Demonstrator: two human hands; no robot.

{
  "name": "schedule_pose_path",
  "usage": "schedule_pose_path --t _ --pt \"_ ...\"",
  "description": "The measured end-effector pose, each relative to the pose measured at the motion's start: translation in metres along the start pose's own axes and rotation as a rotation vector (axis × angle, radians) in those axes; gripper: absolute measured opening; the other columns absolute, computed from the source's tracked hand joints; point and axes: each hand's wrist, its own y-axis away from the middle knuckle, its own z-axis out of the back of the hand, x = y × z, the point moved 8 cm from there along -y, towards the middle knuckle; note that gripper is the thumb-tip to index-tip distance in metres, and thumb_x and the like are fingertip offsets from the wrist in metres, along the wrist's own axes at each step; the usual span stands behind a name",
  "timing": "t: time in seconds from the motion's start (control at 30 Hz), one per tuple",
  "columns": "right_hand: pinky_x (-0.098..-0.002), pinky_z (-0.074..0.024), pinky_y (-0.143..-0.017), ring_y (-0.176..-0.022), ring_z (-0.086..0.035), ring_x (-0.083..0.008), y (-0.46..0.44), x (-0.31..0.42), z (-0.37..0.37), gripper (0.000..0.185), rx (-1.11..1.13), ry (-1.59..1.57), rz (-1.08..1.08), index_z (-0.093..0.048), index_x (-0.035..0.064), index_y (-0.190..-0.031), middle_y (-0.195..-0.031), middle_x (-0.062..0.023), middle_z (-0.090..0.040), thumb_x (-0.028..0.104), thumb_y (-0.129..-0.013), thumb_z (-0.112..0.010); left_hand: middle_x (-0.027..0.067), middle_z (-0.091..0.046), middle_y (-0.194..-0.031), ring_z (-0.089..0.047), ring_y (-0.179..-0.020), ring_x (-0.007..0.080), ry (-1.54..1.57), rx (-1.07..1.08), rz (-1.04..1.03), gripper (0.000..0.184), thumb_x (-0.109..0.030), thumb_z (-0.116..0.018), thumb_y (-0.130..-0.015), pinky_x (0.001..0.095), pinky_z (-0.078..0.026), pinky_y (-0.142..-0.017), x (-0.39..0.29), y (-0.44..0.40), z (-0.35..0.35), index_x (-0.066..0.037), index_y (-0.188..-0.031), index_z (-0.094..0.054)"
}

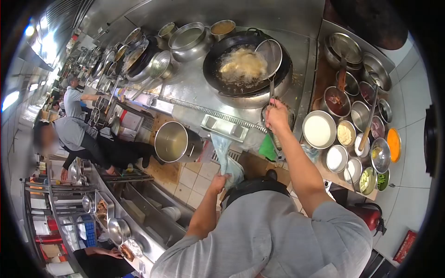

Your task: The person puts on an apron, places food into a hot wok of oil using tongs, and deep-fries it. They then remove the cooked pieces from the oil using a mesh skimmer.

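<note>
My right hand (pixel 277 116) is closed round the handle of a wire strainer (pixel 269 56). The strainer's round mesh head rests at the right side of a black wok (pixel 213 69), against pale golden food (pixel 243 64) in bubbling oil. Lower down, my left hand (pixel 219 182) is closed on a light blue cloth (pixel 233 169) that hangs at the stove's front edge. A green cloth (pixel 268 148) lies just left of my right forearm.
Bowls of ingredients, among them a white one (pixel 319 130), crowd the right counter. A large steel pot (pixel 172 142) stands left of the cloth. Co-workers (pixel 74 132) stand at the left. More pots (pixel 187 39) line the stove's back.
</note>
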Motion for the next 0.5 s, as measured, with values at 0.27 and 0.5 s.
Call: schedule_pose_path --t 0.27,0.5 --pt "-0.0298 -0.0309 -0.034 -0.040 -0.040 -0.0116 0.043 0.011 -0.016 0.031 0.054 -0.045 -0.059 -0.048 0.0007 -0.126 -0.065 -0.0035 -0.051 0.003 -0.095 -0.053 0.0060 -0.070 -0.094 -0.062 -0.084 0.0152 -0.169 -0.054 -0.195 0.029 -0.023 -0.067 -0.097 0.0323 -0.050 -0.076 0.020 -0.006 0.067 0.001 -0.113 -0.069" --pt "-0.0264 -0.0285 -0.033 -0.039 -0.038 -0.0092 0.090 0.021 -0.035 0.041 -0.060 0.138 0.033 -0.048 -0.0023 -0.134 -0.065 -0.0029 -0.052 0.004 -0.094 -0.052 0.0141 -0.073 -0.097 -0.066 -0.089 0.0214 -0.412 0.039 -0.248 0.041 -0.035 -0.071 -0.093 0.0373 -0.051 -0.084 0.005 -0.017 0.130 0.002 -0.112 -0.071"
